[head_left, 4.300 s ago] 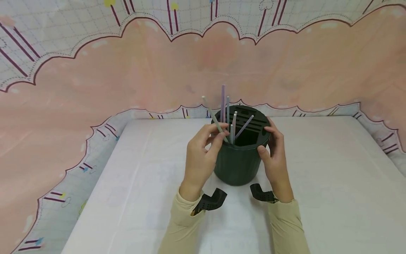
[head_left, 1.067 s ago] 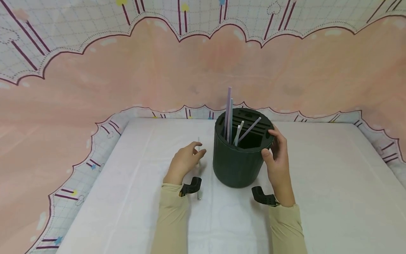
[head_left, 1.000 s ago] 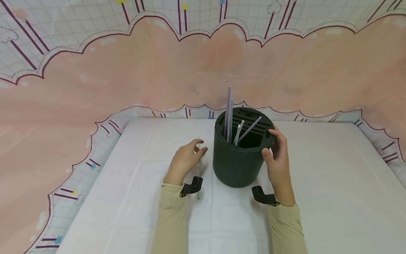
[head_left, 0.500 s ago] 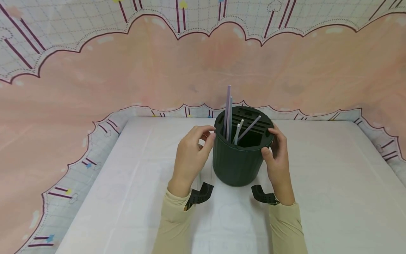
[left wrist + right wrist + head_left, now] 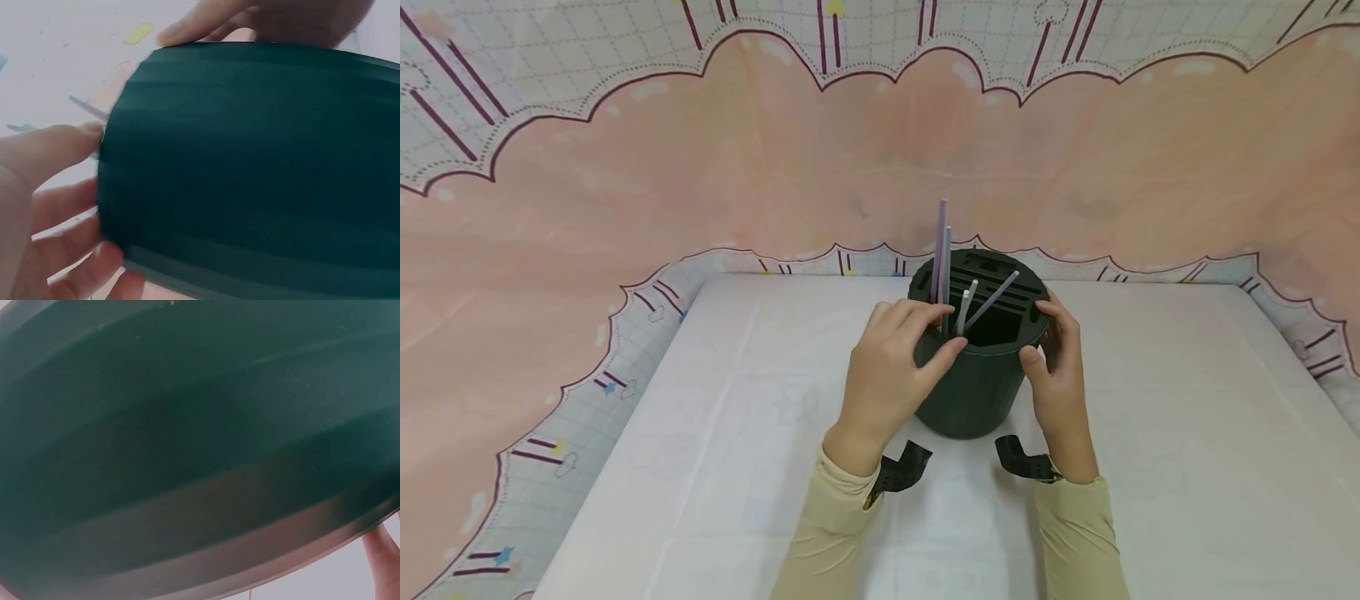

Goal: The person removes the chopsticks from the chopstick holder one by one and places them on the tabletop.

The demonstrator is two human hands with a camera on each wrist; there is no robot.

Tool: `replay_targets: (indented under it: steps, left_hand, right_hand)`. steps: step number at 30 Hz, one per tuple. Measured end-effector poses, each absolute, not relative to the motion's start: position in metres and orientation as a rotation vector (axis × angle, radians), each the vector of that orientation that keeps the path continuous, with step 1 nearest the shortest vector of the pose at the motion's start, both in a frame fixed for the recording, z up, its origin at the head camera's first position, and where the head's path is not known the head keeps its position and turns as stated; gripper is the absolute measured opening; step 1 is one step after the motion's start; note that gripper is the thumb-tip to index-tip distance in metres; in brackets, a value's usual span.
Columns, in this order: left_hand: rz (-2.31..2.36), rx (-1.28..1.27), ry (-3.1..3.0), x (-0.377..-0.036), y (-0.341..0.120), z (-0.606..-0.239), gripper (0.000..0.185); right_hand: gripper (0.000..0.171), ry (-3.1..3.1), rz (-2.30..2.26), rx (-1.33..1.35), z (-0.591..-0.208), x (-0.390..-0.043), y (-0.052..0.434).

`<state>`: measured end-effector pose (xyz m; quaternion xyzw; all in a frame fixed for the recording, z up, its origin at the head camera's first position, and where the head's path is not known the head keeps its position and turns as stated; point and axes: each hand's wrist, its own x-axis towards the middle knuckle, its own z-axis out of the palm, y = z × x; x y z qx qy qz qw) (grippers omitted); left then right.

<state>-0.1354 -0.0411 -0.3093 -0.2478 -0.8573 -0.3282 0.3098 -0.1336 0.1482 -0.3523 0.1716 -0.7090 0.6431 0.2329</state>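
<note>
A dark green ribbed round holder [image 5: 970,392] stands on the white table [image 5: 1150,467]. Several thin sticks rise from its slotted top: a tall purple one [image 5: 941,242], a blue one [image 5: 947,267], a short white one [image 5: 967,302] and a slanted purple one [image 5: 996,293]. My left hand [image 5: 946,329] reaches over the near left rim, fingers and thumb on either side of the upright sticks' lower ends with a gap showing. My right hand [image 5: 1051,350] grips the holder's right side. The holder's wall [image 5: 262,169] fills the blurred left wrist view and the right wrist view [image 5: 187,444].
A thin stick [image 5: 84,106] lies on the table beyond the holder in the left wrist view. Pink and checked fabric [image 5: 587,250] rises round the table on the left, back and right. Black camera mounts [image 5: 898,475] sit at both wrists.
My left hand left the stick it laid on the table at the left, rose beside the holder and now reaches over its rim to the sticks. The right hand kept its hold.
</note>
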Motion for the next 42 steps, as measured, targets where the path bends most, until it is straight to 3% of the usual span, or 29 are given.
replay_targets:
  steps: [9, 21, 42]
  left_hand:
    - [-0.761, -0.523, -2.244, -0.134, -0.023, -0.314, 0.026]
    - [-0.799, -0.583, -2.145, -0.132, -0.032, -0.31, 0.021]
    - [-1.463, -0.68, -2.022, -0.129, -0.041, -0.299, 0.014]
  right_hand:
    - [0.059, -1.95, 1.745, 0.457, -0.352, -0.132, 0.149]
    - [0.057, -1.938, 1.772, 0.443, -0.36, -0.134, 0.151]
    - [0.061, -1.948, 1.781, 0.46, -0.353, -0.133, 0.148]
